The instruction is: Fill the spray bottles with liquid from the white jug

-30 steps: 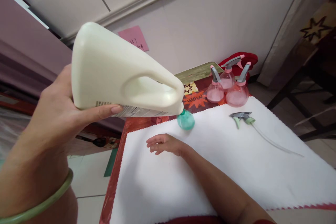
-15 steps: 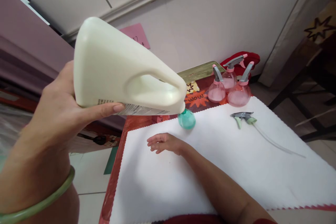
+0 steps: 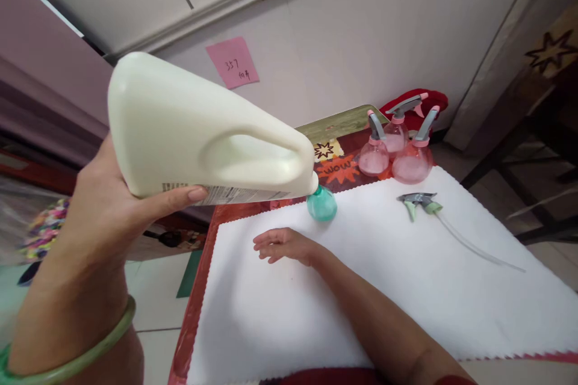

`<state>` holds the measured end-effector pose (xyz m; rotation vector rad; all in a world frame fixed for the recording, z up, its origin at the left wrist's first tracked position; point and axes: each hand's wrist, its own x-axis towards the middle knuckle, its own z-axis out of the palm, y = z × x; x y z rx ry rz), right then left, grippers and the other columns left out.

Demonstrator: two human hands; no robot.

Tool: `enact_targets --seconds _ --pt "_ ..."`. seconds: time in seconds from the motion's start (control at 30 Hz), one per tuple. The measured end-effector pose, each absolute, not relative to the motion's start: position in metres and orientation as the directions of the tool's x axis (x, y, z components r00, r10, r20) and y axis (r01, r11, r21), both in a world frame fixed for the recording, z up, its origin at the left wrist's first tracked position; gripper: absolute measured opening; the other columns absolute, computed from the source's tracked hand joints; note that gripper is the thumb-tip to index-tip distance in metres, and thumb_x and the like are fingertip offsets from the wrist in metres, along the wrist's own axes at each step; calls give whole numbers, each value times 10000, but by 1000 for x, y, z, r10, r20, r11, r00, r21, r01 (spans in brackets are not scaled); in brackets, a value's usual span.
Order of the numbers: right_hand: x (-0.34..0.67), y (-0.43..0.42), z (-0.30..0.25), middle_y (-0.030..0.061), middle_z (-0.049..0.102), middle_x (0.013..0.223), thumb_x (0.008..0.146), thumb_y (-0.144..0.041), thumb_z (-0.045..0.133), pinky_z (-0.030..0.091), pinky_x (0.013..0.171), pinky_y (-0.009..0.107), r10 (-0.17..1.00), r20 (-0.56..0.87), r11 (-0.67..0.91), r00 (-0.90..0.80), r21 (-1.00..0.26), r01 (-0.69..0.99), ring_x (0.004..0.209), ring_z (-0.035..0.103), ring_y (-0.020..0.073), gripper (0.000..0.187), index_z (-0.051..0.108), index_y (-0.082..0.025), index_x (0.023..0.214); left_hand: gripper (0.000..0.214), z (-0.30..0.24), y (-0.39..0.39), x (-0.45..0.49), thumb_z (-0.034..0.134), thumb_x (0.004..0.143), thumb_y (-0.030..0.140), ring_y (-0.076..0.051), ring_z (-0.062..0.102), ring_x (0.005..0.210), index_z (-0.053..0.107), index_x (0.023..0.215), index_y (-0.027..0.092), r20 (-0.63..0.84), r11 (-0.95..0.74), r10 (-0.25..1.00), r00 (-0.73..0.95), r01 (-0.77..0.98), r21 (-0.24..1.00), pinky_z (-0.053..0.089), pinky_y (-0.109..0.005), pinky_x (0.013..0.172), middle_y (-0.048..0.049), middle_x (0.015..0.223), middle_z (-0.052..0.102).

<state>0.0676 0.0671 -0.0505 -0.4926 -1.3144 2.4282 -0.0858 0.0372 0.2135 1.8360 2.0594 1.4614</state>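
Note:
My left hand (image 3: 103, 198) grips the base of a large cream plastic jug (image 3: 180, 126), tilted on its side with its mouth pointing right and down. The jug's mouth meets the neck of a small round green bottle (image 3: 322, 204) standing at the far side of the white mat (image 3: 406, 289). Whether liquid is flowing cannot be made out. My right hand (image 3: 284, 245) rests on the mat just in front of the green bottle, fingers stretched out, holding nothing. A grey and green spray trigger head (image 3: 419, 201) with a long clear tube lies to the right.
Three pink spray bottles (image 3: 412, 165) with grey triggers stand at the back of the red table. Behind them is a red object (image 3: 433, 99). A pink note (image 3: 233, 63) sticks to the white wall. Dark furniture legs (image 3: 519, 192) are at the right.
The jug's base has swung left and slightly down with my left hand, showing more of the pink note. Its mouth stays at the green bottle. My right hand has barely moved.

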Motion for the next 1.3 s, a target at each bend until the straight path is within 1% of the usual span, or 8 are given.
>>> enact_targets --seconds 0.13,0.4,0.57,0.73,0.97,1.1,1.2,1.3 --pt "66 67 -53 87 697 1248 767 -409 842 546 919 370 444 -141 -517 -885 -847 -125 1047 689 206 471 720 -236 1188 724 191 30 -102 994 339 321 -192 666 890 733 988 137 512 -103 786 -346 744 661 534 -242 711 -24 989 765" --pt "62 66 -59 91 694 1272 716 -465 870 548 915 371 431 -153 -515 -889 -851 -104 1069 691 224 533 721 -249 1180 608 115 16 -122 960 471 147 -206 706 995 741 1038 123 455 -384 758 -468 244 891 585 -270 880 -58 998 786" --pt "62 66 -58 109 685 1296 702 -530 859 554 878 377 476 -113 -483 -872 -862 -152 1084 691 253 646 678 -238 1249 619 42 -12 -127 938 527 268 -264 676 1176 738 1108 192 168 -255 746 -644 -43 966 517 -366 1073 -48 1138 780" --pt "62 62 -57 117 643 1388 753 -590 799 563 862 417 628 -39 -365 -777 -897 -250 1171 650 302 727 573 -258 1359 522 -25 -44 -128 878 636 374 -314 534 1388 746 1127 254 -177 -172 674 -717 -385 907 402 -483 1188 -32 1234 763" --pt "46 41 -34 92 665 1342 640 -449 924 572 939 466 811 16 -232 -584 -909 -346 1190 652 302 812 521 -281 1324 522 -48 -62 -99 751 831 459 -315 380 1505 670 1319 293 -174 -331 784 -595 -639 694 349 -554 1208 -42 1476 619" --pt "43 44 -17 89 722 1243 570 -415 959 589 925 476 839 29 -169 -544 -936 -310 1120 689 299 785 558 -249 1224 656 -44 -60 -98 713 845 557 -366 455 1449 579 1426 283 -105 -236 867 -488 -585 776 400 -605 1151 -118 1516 570" --pt "50 57 -4 83 721 1245 559 -424 958 586 934 470 866 75 -40 -494 -975 -220 1121 689 293 851 538 -259 1281 816 -32 -61 -126 771 811 519 -374 508 1404 427 1523 316 26 -212 763 -645 -212 954 418 -622 1117 -165 1552 510" --pt "58 69 8 62 730 1201 550 -420 959 580 926 470 847 143 161 -513 -987 -9 1088 691 292 845 560 -262 1278 1095 -7 -65 -164 964 583 335 -311 318 1534 400 1521 352 192 -251 655 -731 29 968 256 -504 1239 -115 1661 350"
